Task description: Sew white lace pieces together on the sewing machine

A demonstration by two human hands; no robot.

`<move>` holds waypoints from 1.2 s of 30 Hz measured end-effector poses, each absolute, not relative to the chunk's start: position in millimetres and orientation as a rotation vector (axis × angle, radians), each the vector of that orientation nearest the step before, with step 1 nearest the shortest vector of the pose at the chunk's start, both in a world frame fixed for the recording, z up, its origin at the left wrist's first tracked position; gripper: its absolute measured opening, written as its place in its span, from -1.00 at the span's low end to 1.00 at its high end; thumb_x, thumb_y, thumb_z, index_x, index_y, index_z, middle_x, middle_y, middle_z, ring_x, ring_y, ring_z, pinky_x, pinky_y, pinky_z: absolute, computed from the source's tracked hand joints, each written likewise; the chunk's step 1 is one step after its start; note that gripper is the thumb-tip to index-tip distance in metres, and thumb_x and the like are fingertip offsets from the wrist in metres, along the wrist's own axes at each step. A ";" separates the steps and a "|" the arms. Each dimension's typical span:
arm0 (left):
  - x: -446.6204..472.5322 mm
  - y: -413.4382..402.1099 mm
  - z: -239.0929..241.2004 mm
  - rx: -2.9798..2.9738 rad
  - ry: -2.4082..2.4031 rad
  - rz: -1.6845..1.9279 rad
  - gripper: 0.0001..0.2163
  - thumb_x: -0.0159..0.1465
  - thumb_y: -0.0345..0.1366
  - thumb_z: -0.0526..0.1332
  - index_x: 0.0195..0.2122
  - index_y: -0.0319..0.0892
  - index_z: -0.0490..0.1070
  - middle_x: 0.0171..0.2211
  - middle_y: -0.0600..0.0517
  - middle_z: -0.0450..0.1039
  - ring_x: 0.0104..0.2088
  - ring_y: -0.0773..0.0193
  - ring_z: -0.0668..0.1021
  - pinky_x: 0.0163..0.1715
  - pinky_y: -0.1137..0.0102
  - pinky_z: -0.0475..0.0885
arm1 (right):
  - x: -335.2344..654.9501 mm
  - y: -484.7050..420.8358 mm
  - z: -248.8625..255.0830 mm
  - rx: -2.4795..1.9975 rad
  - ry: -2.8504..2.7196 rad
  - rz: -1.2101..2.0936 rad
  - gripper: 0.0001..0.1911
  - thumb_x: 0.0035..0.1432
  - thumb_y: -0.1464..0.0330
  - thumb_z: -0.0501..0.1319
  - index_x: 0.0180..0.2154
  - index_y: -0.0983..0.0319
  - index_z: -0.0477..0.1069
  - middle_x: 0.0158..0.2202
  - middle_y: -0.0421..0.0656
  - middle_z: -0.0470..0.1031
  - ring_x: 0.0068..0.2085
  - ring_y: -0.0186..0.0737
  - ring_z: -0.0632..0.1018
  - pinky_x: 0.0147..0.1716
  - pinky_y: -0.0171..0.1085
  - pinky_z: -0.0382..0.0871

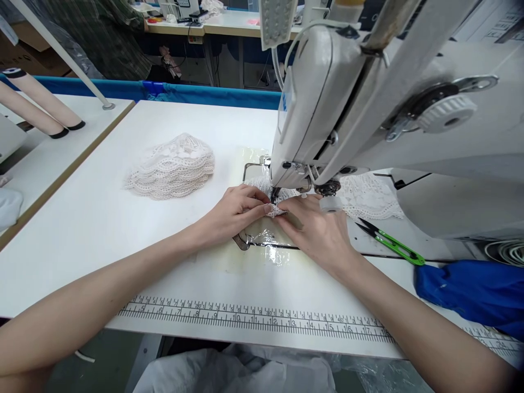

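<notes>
My left hand and my right hand meet under the head of a white sewing machine. Both pinch a small piece of white lace just in front of the needle, fingertips pressed together on it. The lace lies on the clear plastic-covered plate around the needle. A stack of similar lace pieces lies on the white table to the left of my hands. More lace lies to the right behind the machine head.
Green-handled thread snips lie right of my right hand. Blue cloth sits at the right table edge. A printed ruler runs along the front edge. Two thread cones lie on the neighbouring table at left.
</notes>
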State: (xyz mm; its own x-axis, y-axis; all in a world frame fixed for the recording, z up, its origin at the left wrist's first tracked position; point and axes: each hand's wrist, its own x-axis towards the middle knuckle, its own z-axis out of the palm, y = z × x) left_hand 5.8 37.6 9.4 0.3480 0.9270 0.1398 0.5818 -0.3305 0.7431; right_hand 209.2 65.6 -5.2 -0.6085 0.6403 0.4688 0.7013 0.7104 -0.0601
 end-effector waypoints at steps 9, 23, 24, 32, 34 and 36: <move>6.1 31.5 8.9 2.300 1.322 0.718 -0.73 0.40 -0.20 0.04 -0.23 -0.04 0.56 -0.11 0.02 0.47 -0.04 0.19 0.43 0.03 0.15 0.31 | 209.2 63.8 0.1 -0.967 -2.478 -0.118 -0.82 0.27 0.30 0.14 -0.30 0.17 0.49 -0.29 -0.22 0.59 -0.31 -0.27 0.52 -0.43 -0.29 0.14; 14.4 -1.5 4.8 3.149 1.355 0.535 -0.71 0.38 -0.25 0.09 0.07 -0.20 0.39 0.05 -0.05 0.47 0.10 0.16 0.44 0.12 0.18 0.28 | 221.0 59.4 18.3 -0.664 -2.683 -0.231 -0.76 0.22 0.51 0.09 -0.38 0.21 0.50 -0.30 -0.24 0.60 -0.33 -0.31 0.54 -0.26 -0.25 0.27; 14.7 -3.7 4.6 3.141 1.365 0.515 -0.70 0.38 -0.25 0.09 0.08 -0.22 0.38 0.06 -0.08 0.47 0.12 0.15 0.43 0.14 0.18 0.28 | 221.1 58.6 18.5 -0.649 -2.686 -0.245 -0.75 0.20 0.54 0.09 -0.39 0.21 0.51 -0.31 -0.23 0.60 -0.34 -0.31 0.54 -0.25 -0.25 0.27; 15.0 -5.8 3.7 3.109 1.376 0.518 -0.67 0.36 -0.24 0.11 0.08 -0.28 0.38 0.00 -0.15 0.51 0.09 0.09 0.48 0.14 0.12 0.30 | 221.2 58.0 18.2 -0.645 -2.679 -0.258 -0.73 0.14 0.60 0.09 -0.42 0.21 0.49 -0.35 -0.22 0.59 -0.32 -0.31 0.55 -0.21 -0.26 0.29; 15.2 -5.2 3.8 3.118 1.373 0.522 -0.67 0.36 -0.24 0.11 0.08 -0.27 0.38 -0.01 -0.15 0.51 0.09 0.08 0.48 0.15 0.11 0.29 | 221.4 58.2 17.8 -0.653 -2.680 -0.263 -0.73 0.13 0.61 0.09 -0.43 0.21 0.49 -0.35 -0.22 0.59 -0.32 -0.31 0.55 -0.20 -0.26 0.29; 15.3 -4.2 3.6 3.127 1.379 0.525 -0.67 0.36 -0.23 0.10 0.08 -0.27 0.38 -0.01 -0.14 0.52 0.09 0.08 0.48 0.16 0.11 0.28 | 221.5 58.7 17.0 -0.650 -2.681 -0.265 -0.73 0.13 0.61 0.09 -0.43 0.22 0.49 -0.36 -0.22 0.59 -0.31 -0.30 0.56 -0.19 -0.26 0.30</move>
State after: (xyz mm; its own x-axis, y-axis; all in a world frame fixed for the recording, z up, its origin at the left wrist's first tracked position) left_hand 15.3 -4.2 3.6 0.6449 0.6563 0.3916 0.7506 -0.6404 -0.1628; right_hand 221.5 58.7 17.0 -0.8260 0.4038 0.3933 0.4731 0.8760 0.0941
